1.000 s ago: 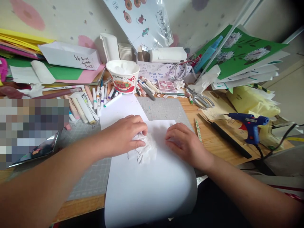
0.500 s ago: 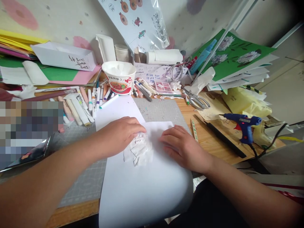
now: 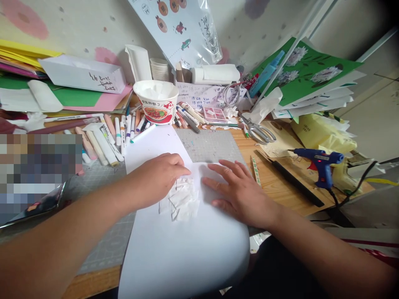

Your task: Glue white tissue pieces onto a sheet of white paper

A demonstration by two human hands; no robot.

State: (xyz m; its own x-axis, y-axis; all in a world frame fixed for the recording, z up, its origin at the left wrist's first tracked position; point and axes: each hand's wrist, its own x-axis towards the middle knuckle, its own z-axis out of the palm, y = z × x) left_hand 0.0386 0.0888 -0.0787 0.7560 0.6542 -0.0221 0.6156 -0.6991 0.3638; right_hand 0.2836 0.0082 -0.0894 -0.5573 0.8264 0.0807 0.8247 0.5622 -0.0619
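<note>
A large white sheet of paper (image 3: 174, 257) lies before me, its near end drooping over the table edge. On it rests a flat, wrinkled piece of white tissue (image 3: 183, 198) with overlapping folds. My left hand (image 3: 163, 176) is closed at the tissue's upper left edge, thumb and fingers pinched together on it; the fingertips are partly hidden. To the right, my right hand (image 3: 235, 189) lies open on the sheet, fingers spread toward the tissue but apart from it.
Behind the sheet stand a paper bowl (image 3: 156, 104) and several markers (image 3: 123, 128). Scissors (image 3: 258, 131), a blue glue gun (image 3: 322, 164) and a black-bladed tool (image 3: 296, 182) lie to the right. A grey cutting mat (image 3: 208, 145) runs underneath. At left is a blurred-out screen (image 3: 37, 178).
My right hand has flattened, its fingers spreading and reaching slightly left. The sheet has turned a little, its near end shifting left along with the tissue. My left hand has barely moved.
</note>
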